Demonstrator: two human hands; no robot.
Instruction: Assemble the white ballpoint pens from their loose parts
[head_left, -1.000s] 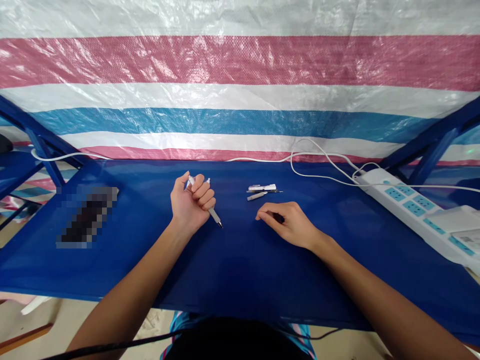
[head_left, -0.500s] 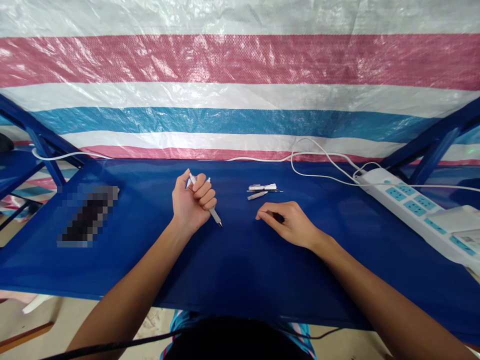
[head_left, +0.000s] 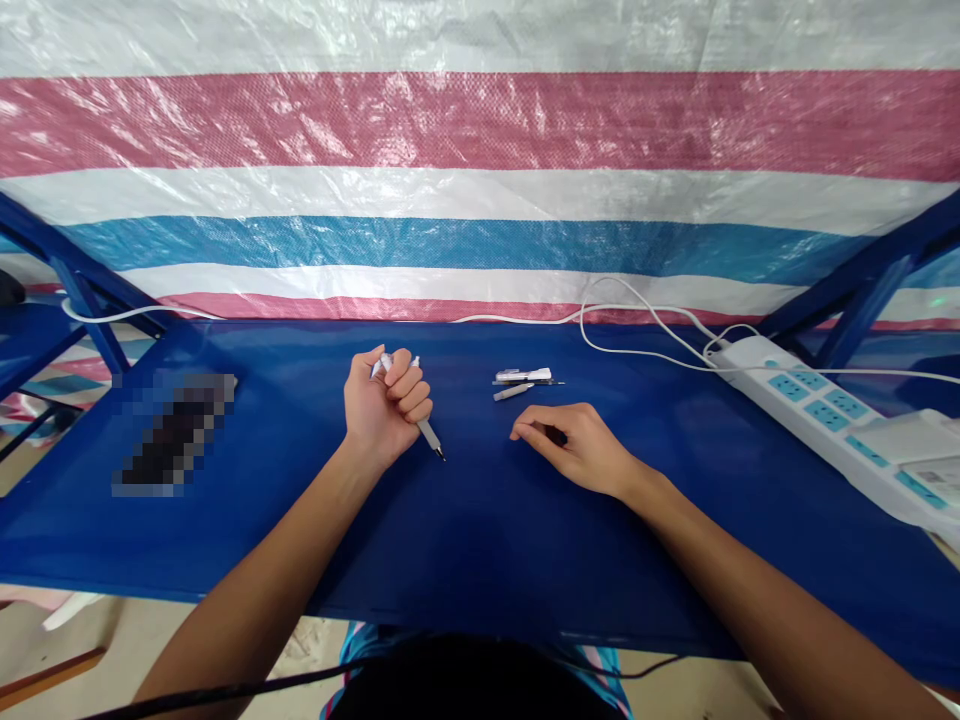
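My left hand (head_left: 388, 410) is raised above the table, its fingers wrapped round a white and grey click pen (head_left: 429, 436). The pen's dark point sticks out below my little finger, and my thumb rests at a white end on top. Another white end shows behind my fingers; whether it belongs to a second pen I cannot tell. My right hand (head_left: 581, 445) rests on the table, fingers curled and thumb against the index finger; anything inside is hidden. Beyond it lie a white pen barrel (head_left: 523, 376), a thin dark refill (head_left: 557, 382) and a short grey pen piece (head_left: 513, 392).
On the blue table (head_left: 480, 540), a white power strip (head_left: 825, 420) stands at the right with a white cable (head_left: 645, 352) looping behind. A blurred dark flat object (head_left: 176, 435) lies at the left. A striped plastic sheet (head_left: 480, 120) hangs behind the table.
My left thumb has come down slightly on the white top end, and the pen's point reaches a little further out. My right hand has stayed put.
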